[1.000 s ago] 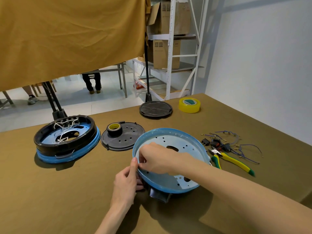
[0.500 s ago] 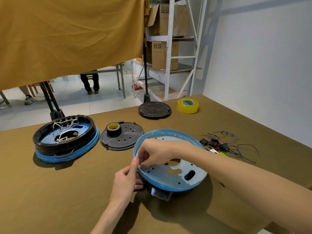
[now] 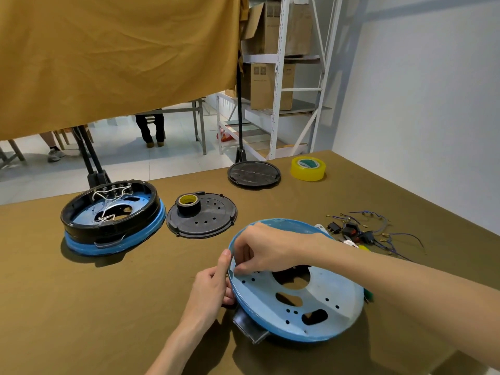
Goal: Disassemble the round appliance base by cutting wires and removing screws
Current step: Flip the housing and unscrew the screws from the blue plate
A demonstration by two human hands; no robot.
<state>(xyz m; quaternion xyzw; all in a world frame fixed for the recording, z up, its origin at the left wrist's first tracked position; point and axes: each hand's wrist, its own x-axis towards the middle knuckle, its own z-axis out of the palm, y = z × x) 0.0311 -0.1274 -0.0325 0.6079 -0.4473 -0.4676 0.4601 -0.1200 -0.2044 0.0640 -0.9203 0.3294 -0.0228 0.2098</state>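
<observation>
Both hands are together at the near-left rim of the round blue plate (image 3: 311,301): the left hand (image 3: 209,289) holds the rim from outside with its thumb up along the edge, and the right hand (image 3: 266,251) reaches over the rim, its curled fingertips pinching something at the plate's inner edge that is too small to make out. The plate now tilts more steeply toward the camera than half a second ago, its far edge raised higher, a black bracket (image 3: 249,327) showing under its near side. On the brown surface (image 3: 81,307), loose wires and connectors (image 3: 362,230) lie to the right, partly hidden by the right forearm. Farther left sit a black perforated disc (image 3: 213,220) carrying a roll of dark tape (image 3: 188,203), and a second round base (image 3: 113,216) with white wires inside. Beyond are a black lid (image 3: 253,173) and a yellow tape roll (image 3: 308,168).
</observation>
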